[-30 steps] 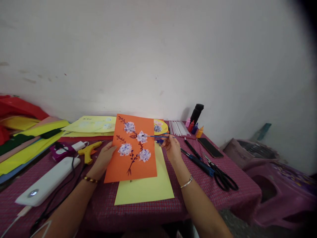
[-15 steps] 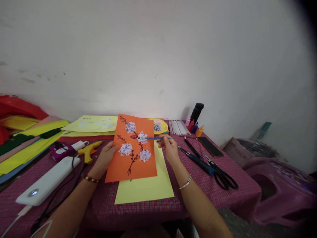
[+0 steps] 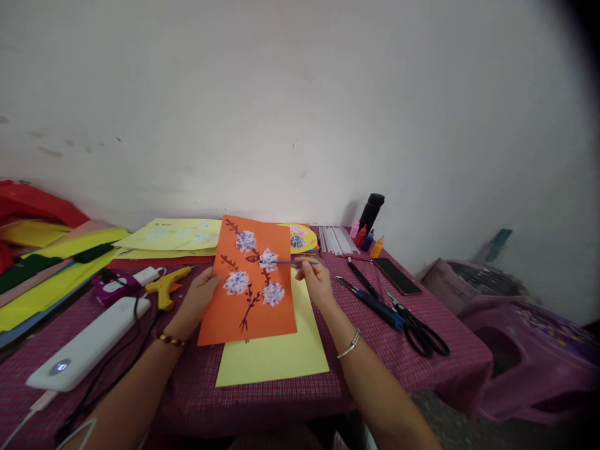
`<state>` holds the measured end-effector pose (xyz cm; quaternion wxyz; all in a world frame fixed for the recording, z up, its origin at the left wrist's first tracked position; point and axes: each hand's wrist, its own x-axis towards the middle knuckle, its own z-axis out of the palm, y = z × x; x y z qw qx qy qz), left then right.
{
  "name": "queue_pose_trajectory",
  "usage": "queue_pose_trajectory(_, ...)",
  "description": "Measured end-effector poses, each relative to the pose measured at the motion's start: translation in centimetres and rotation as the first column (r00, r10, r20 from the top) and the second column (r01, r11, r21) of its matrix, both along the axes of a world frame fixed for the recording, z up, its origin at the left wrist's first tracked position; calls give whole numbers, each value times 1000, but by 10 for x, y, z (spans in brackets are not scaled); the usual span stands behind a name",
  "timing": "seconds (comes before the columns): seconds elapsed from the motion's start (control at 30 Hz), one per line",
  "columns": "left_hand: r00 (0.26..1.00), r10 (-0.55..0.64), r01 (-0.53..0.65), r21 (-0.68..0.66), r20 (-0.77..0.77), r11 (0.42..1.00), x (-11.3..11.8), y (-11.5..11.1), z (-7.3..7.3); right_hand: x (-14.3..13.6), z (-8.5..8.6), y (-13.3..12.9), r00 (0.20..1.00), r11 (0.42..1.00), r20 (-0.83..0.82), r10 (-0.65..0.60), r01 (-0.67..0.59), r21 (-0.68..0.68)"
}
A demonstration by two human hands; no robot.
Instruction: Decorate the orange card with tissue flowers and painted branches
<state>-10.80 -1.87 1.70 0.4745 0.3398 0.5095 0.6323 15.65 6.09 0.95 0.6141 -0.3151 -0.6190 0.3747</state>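
My left hand [image 3: 202,294] grips the left edge of an orange sheet of paper [image 3: 220,322], keeping it raised and tilted towards me. Dark branches and several white-and-purple flowers [image 3: 237,282] are painted on it. In my right hand [image 3: 315,279] is a thin blue paintbrush [image 3: 300,262], pinched between fingers and thumb. Its tip lies over the upper middle of the sheet, by the central flower; whether it touches the paper I cannot tell. Under the orange sheet a yellow sheet [image 3: 274,365] lies on the table.
On the checked tablecloth [image 3: 454,350] at right are scissors [image 3: 422,331], a cutter [image 3: 375,306], a phone [image 3: 397,276] and small paint bottles [image 3: 376,247]. A yellow glue gun [image 3: 165,287], a white power bank [image 3: 89,344] and cables lie left. Coloured sheets [image 3: 56,275] are piled far left.
My right hand has shifted slightly left along with the paintbrush, whose tip stays near the central flower. The orange sheet is held almost as before.
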Motion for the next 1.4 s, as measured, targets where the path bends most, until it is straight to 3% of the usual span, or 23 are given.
queue_pose_trajectory(0.4, 1000, -1, 1, -6, -1, 1000, 0, -1, 2, 2, 1, -2, 997, 999, -71, -44, 46, 29)
queue_pose_trajectory(0.77, 1000, 15, -15, 2, 5, 1000, -1, -1, 0, -7, 6, -13, 998, 999, 55, 36, -38, 36)
queue_pose_trajectory(1.0, 1000, 26, -26, 2, 5, 1000, -5, 2, -3, 1, 4, -6, 997, 998, -57, -52, 53, 19)
queue_pose_trajectory(1.4, 1000, 26, -26, 7, -12, 1000, -7, 2, -6, 10, 4, 1, 982, 997, -173, -72, 71, -9)
